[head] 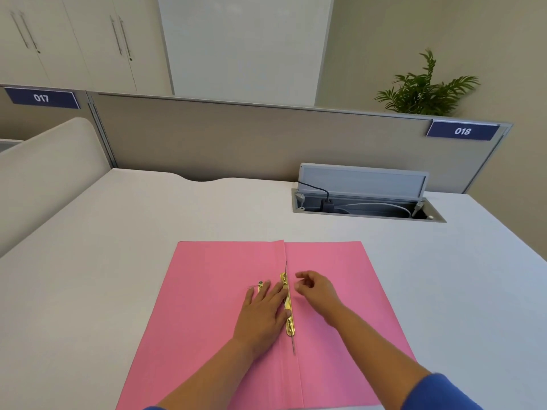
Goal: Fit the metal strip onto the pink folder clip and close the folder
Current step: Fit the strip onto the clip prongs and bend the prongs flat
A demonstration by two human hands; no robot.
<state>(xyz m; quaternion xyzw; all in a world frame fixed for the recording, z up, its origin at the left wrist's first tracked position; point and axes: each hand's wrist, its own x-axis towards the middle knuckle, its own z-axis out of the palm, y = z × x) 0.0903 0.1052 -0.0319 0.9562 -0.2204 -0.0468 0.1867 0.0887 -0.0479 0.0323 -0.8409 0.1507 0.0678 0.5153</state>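
On the white desk (pixel 148 232), a pink folder (pixel 213 306) lies open and flat.
A shiny gold strip (pixel 288 309) runs along its middle fold; the left hand (pixel 263 312) presses flat beside it, touching it, and the right hand (pixel 316 290) hovers loose, holding nothing.

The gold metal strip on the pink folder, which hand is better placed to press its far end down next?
Probably the right hand: it hovers free beside the strip's far end, while the left hand lies flat against the strip.

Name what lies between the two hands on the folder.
In the head view, the gold metal strip along the pink folder spine lies between left hand and right hand.
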